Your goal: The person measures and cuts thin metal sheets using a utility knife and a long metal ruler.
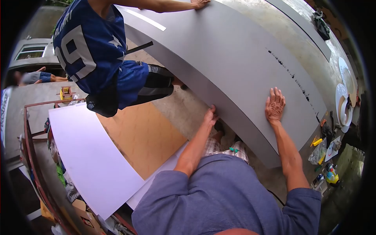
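A large grey panel with a deep folded side stretches in front of me. My right hand lies flat on its top face, fingers stretched out. Lower down, my left hand holds the bottom edge of the panel's side, with the fingers partly hidden. A broken line of dark marks runs along the top face beyond my right hand. At the far end, a co-worker in a blue jersey rests a hand on the same panel.
Left of me, a white sheet and a brown board lie on a reddish metal frame. To the right are a yellow-handled tool, a plastic bag, a spray bottle and curved white cutouts. Another person is at far left.
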`<action>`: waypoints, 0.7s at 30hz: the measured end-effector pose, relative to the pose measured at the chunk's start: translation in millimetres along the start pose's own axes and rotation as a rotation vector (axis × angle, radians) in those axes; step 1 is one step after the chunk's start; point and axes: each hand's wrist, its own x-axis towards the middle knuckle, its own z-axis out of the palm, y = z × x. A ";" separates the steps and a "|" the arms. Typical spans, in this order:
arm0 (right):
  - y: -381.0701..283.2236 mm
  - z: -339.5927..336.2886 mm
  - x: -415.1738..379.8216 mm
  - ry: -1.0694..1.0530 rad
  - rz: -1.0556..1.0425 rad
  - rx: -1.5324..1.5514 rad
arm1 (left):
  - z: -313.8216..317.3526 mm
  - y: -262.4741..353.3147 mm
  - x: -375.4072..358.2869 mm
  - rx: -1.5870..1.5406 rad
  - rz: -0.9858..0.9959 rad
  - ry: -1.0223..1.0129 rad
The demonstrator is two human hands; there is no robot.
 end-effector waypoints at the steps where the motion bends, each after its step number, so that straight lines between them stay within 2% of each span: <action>1: 0.9 -0.7 -0.9 0.006 -0.006 0.004 | -2.2 0.4 2.0 -0.016 -0.002 -0.014; 6: 3.8 3.8 0.2 0.007 -0.004 0.012 | 3.8 7.2 -1.6 -0.045 -0.038 0.060; 8: 2.8 5.8 1.4 0.012 0.011 -0.008 | 11.3 11.1 -11.9 -0.116 -0.031 -0.087; 14: 7.1 7.3 -3.7 0.009 0.019 -0.001 | 23.6 12.5 -20.2 -0.092 0.033 -0.095; 17: 3.5 7.5 -0.4 0.006 0.019 -0.017 | 23.9 17.0 -26.9 -0.055 0.004 -0.116; 19: 3.2 6.1 0.9 0.007 0.013 -0.027 | 5.5 8.6 -0.5 0.018 -0.039 -0.026; 21: 1.6 5.0 2.1 0.008 0.012 -0.023 | 5.8 8.2 -5.0 -0.004 -0.002 -0.112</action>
